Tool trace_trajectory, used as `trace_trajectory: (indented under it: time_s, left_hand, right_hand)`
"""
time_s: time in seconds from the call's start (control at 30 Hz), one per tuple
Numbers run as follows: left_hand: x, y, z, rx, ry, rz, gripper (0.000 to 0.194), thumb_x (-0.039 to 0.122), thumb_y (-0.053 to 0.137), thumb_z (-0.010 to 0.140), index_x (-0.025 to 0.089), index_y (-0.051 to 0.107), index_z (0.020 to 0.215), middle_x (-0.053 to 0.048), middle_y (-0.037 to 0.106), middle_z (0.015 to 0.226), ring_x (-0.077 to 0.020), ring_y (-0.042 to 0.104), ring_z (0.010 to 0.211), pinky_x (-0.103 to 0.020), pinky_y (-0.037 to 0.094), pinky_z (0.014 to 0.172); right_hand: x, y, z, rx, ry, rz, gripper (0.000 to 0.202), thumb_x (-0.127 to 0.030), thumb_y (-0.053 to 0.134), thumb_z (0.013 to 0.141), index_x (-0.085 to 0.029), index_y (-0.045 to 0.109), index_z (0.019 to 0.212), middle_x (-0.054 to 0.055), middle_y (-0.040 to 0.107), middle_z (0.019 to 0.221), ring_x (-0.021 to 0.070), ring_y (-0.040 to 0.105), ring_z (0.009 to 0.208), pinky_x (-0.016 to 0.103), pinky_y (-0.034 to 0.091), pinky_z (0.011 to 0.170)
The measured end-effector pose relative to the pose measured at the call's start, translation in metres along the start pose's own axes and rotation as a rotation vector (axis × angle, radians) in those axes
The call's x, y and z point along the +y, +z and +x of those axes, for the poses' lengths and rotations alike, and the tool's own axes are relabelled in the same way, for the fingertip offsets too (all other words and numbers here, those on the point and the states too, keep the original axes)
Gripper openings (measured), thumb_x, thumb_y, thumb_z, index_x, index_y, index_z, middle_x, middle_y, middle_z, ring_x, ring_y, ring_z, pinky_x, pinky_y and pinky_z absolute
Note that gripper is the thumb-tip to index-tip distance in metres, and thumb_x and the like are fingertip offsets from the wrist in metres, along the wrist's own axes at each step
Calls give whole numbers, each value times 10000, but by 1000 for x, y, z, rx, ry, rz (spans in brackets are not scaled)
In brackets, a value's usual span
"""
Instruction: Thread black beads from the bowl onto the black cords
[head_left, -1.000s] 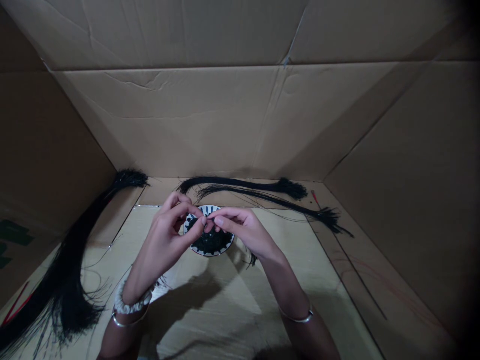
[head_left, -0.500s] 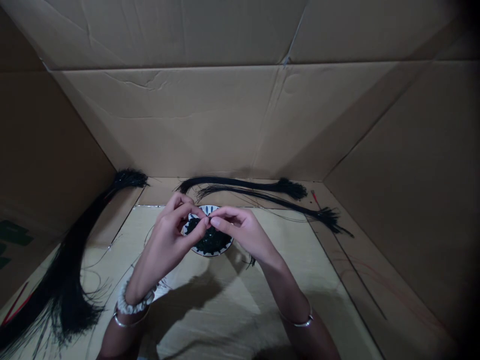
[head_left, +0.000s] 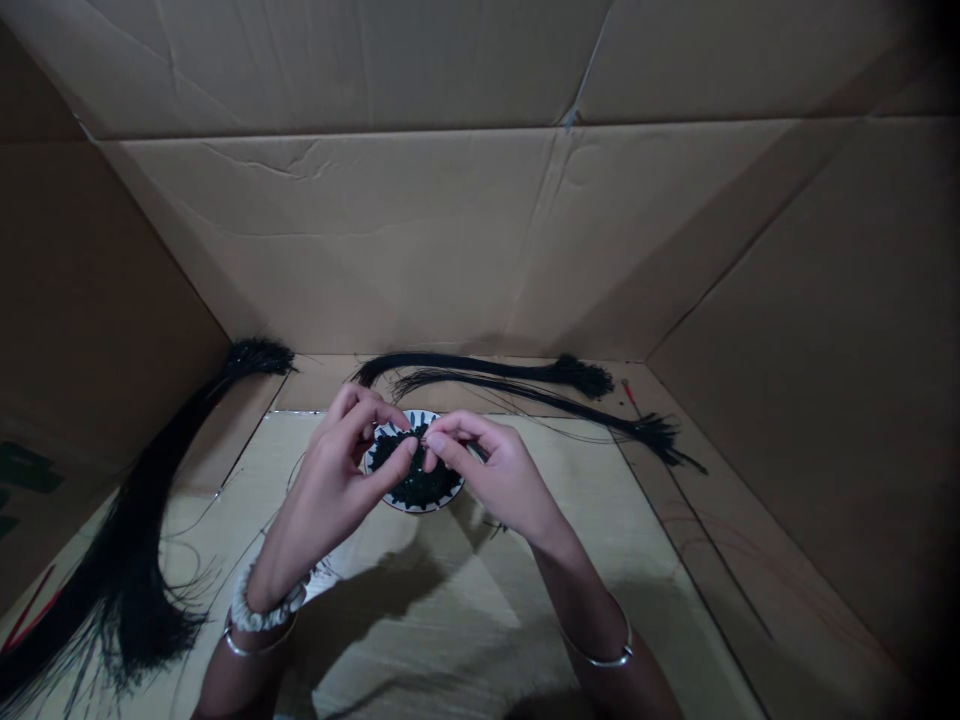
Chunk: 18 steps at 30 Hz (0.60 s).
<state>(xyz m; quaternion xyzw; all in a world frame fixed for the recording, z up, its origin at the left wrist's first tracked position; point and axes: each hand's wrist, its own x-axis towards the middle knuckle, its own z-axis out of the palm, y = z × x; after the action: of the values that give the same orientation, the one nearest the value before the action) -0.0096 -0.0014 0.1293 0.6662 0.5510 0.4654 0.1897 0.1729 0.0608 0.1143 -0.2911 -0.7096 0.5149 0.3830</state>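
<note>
My left hand (head_left: 349,455) and my right hand (head_left: 491,465) meet above a small patterned bowl (head_left: 384,497). Small dark, shiny pieces (head_left: 424,487) fill the bowl; their kind is too small to tell. Thumb and forefinger are pinched together on my right hand, with a thin thing too small to name between them. On my left hand, thumb and forefinger come close around a tiny dark thing near the right fingertips. A scrunchie (head_left: 259,600) circles the left wrist.
A thick bundle of black strands (head_left: 142,510) lies along the left. Two thinner black bundles, one behind (head_left: 480,365) and one nearer (head_left: 525,392), lie at the back. A thin dark rod (head_left: 720,555) rests on the right. Cardboard walls (head_left: 337,250) enclose the table (head_left: 570,600).
My right hand has shifted slightly right, so its fingertips are a little apart from the left ones. The left hand has barely moved; its forefinger has lifted slightly from the thumb.
</note>
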Motion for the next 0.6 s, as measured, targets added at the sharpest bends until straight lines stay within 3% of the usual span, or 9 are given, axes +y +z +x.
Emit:
trace_trajectory:
  time_s: [0.17, 0.47, 0.6]
  left_hand:
    - [4, -2, -2, -27, -38, 3, 180, 165, 528, 962, 269, 652, 1039, -15, 500, 1029, -148, 536, 870, -251, 448, 624]
    - [5, -2, 0, -29, -15, 62, 81, 315, 636, 950, 248, 681, 943, -13, 471, 965, -137, 481, 792, -263, 406, 616]
    - [3, -4, -1, -23, 0, 41, 89, 313, 639, 951, 238, 684, 933, -17, 471, 965, -137, 481, 793, -264, 403, 609]
  right_hand:
    - [-1, -1, 1, 4, -3, -23, 176, -283, 627, 958, -214, 679, 805, -23, 710, 745, 132, 633, 744, 287, 446, 742]
    - [0, 0, 0, -4, -39, -27, 190, -281, 632, 955, -217, 682, 783, -23, 704, 743, 139, 627, 747, 293, 453, 763]
    - [12, -2, 8, -38, -48, 8, 195, -338, 569, 994, -226, 701, 904, -8, 716, 781, 150, 642, 761, 292, 478, 756]
